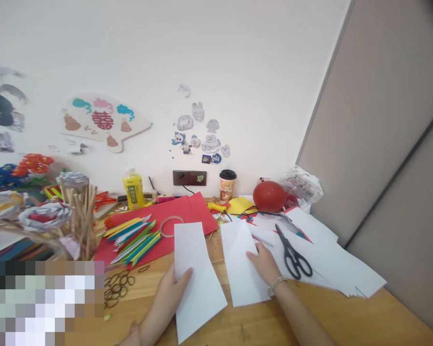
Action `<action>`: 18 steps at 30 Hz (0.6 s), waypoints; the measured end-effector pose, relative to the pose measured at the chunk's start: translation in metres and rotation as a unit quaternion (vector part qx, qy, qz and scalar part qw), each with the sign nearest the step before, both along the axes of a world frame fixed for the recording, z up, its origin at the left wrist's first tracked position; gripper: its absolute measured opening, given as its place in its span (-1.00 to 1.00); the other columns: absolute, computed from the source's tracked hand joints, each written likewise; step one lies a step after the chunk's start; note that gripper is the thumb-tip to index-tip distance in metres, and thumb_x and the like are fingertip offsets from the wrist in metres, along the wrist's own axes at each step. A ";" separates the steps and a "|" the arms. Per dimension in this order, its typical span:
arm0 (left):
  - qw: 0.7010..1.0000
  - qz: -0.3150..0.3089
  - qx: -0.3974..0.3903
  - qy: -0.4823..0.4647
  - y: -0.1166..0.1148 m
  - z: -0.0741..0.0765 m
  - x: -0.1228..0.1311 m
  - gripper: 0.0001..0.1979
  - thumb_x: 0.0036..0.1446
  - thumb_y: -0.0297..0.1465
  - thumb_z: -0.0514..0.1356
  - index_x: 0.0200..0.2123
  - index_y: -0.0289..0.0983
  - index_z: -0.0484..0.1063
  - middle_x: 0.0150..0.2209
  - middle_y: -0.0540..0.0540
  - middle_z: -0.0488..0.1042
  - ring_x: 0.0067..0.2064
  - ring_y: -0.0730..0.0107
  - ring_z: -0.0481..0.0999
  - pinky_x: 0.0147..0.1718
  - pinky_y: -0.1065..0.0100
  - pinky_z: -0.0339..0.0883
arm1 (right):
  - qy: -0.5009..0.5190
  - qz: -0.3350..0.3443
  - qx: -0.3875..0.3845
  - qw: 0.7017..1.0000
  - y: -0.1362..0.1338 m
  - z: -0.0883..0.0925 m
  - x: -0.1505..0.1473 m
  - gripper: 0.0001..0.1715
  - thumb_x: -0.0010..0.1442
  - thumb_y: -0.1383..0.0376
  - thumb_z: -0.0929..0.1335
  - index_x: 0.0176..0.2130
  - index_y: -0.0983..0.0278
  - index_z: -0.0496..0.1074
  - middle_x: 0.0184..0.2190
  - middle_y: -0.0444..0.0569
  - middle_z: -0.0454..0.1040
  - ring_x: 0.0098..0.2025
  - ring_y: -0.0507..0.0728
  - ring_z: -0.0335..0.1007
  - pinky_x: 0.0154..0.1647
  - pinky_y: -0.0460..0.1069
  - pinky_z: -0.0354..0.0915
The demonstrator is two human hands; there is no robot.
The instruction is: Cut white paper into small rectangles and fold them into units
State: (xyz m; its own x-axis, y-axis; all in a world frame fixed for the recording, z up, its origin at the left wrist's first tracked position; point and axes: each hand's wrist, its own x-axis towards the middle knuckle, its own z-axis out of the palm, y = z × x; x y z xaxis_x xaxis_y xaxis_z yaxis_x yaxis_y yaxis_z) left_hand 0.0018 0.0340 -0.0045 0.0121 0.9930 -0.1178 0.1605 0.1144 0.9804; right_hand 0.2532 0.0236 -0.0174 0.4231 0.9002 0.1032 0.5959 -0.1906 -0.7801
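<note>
My left hand (171, 293) grips the left edge of a long white paper strip (197, 278) that lies on the wooden table (346, 322), thumb on top. My right hand (265, 264) rests flat with its fingers spread on a second white paper strip (240, 262) to the right. A beaded bracelet circles my right wrist. Black scissors (292, 254) lie closed on a stack of white sheets (339, 269) just right of my right hand.
Red paper (191, 209) holds folded coloured strips (135, 238) and a metal ring (171, 226). Rubber bands (117, 286) lie at the left. A yellow bottle (133, 190), a lidded cup (227, 185) and a red balloon (269, 196) stand by the wall. Sticks and paper flowers (72, 211) crowd the left.
</note>
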 end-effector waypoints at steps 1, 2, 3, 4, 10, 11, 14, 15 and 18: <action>1.000 0.002 0.005 0.006 0.001 0.001 0.000 -0.73 -0.13 -0.35 0.23 -0.30 -0.32 0.39 -0.31 -0.21 0.55 -0.16 0.02 0.50 -0.27 0.19 0.42 | 0.022 0.009 0.014 1.000 -0.003 0.005 0.001 -0.76 0.00 0.26 0.25 -0.29 0.32 0.33 -0.28 0.04 0.47 -0.20 0.19 0.37 -0.23 0.00 0.24; 1.000 0.004 0.009 0.008 0.001 0.002 0.000 -0.75 -0.13 -0.35 0.23 -0.32 -0.32 0.40 -0.30 -0.20 0.55 -0.15 0.03 0.49 -0.24 0.20 0.41 | 0.053 0.021 0.030 0.998 -0.006 0.011 0.000 -0.72 0.04 0.24 0.23 -0.23 0.32 0.32 -0.25 0.04 0.47 -0.21 0.18 0.38 -0.24 0.00 0.26; 1.000 0.003 0.012 0.006 0.001 0.004 0.001 -0.76 -0.12 -0.34 0.22 -0.33 -0.32 0.40 -0.29 -0.20 0.55 -0.14 0.04 0.48 -0.21 0.21 0.39 | 0.099 0.038 0.049 0.993 -0.010 0.017 -0.003 -0.68 0.06 0.21 0.22 -0.19 0.32 0.30 -0.23 0.04 0.47 -0.23 0.16 0.40 -0.26 0.00 0.28; 1.000 -0.001 0.015 0.000 0.000 0.006 0.002 -0.77 -0.11 -0.32 0.22 -0.35 -0.32 0.41 -0.28 -0.19 0.55 -0.13 0.06 0.48 -0.18 0.23 0.37 | 0.155 0.058 0.069 0.984 -0.014 0.022 -0.007 -0.65 0.08 0.17 0.23 -0.16 0.32 0.29 -0.23 0.03 0.47 -0.26 0.15 0.41 -0.29 0.00 0.29; 0.995 -0.058 0.057 -0.066 -0.018 0.005 0.014 -0.73 -0.02 -0.23 0.16 -0.32 -0.31 0.45 -0.17 -0.15 0.52 -0.05 0.17 0.43 -0.05 0.35 0.26 | 0.370 0.120 0.128 0.912 -0.027 0.012 -0.061 -0.62 -0.03 0.19 0.36 -0.20 0.30 0.32 -0.28 -0.01 0.47 -0.20 0.19 0.38 -0.20 0.03 0.28; 0.993 -0.070 0.058 -0.072 -0.020 0.001 0.016 -0.71 0.00 -0.22 0.15 -0.30 -0.31 0.45 -0.16 -0.15 0.51 -0.07 0.17 0.43 -0.07 0.34 0.28 | 0.349 0.111 0.120 0.923 -0.027 0.005 -0.071 -0.64 -0.02 0.20 0.35 -0.20 0.29 0.30 -0.29 -0.02 0.47 -0.20 0.19 0.37 -0.19 0.04 0.28; 0.990 -0.097 0.081 -0.061 -0.024 -0.007 0.020 -0.64 -0.02 -0.22 0.18 -0.19 -0.32 0.42 -0.15 -0.17 0.51 -0.11 0.16 0.46 -0.13 0.33 0.32 | 0.301 0.112 0.104 0.941 -0.028 -0.011 -0.088 -0.68 0.05 0.24 0.29 -0.16 0.26 0.24 -0.24 -0.01 0.44 -0.16 0.18 0.36 -0.15 0.06 0.27; 0.989 -0.101 0.095 -0.042 -0.025 -0.006 0.019 -0.64 -0.03 -0.24 0.19 -0.17 -0.32 0.41 -0.15 -0.17 0.51 -0.11 0.16 0.46 -0.12 0.34 0.31 | 0.287 0.118 0.102 0.945 -0.029 -0.012 -0.089 -0.68 0.05 0.25 0.28 -0.15 0.25 0.22 -0.22 0.00 0.43 -0.15 0.18 0.35 -0.13 0.06 0.27; 0.978 -0.144 0.145 0.050 -0.028 0.011 0.011 -0.75 0.04 -0.33 0.12 -0.20 -0.27 0.44 -0.22 -0.11 0.53 -0.15 0.21 0.47 -0.13 0.39 0.29 | 0.201 0.094 0.168 0.961 -0.031 0.005 -0.076 -0.53 -0.01 0.24 0.34 -0.08 0.25 0.20 -0.11 0.06 0.37 -0.05 0.21 0.28 -0.04 0.10 0.21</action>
State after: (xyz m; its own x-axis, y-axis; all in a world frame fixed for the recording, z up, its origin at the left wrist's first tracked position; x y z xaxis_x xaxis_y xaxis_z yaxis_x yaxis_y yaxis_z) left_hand 0.0128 0.0064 0.0065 0.2985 0.9421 0.1529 0.2421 -0.2297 0.9427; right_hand 0.1775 -0.0078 -0.0126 0.3236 0.9087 0.2637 0.2332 0.1935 -0.9530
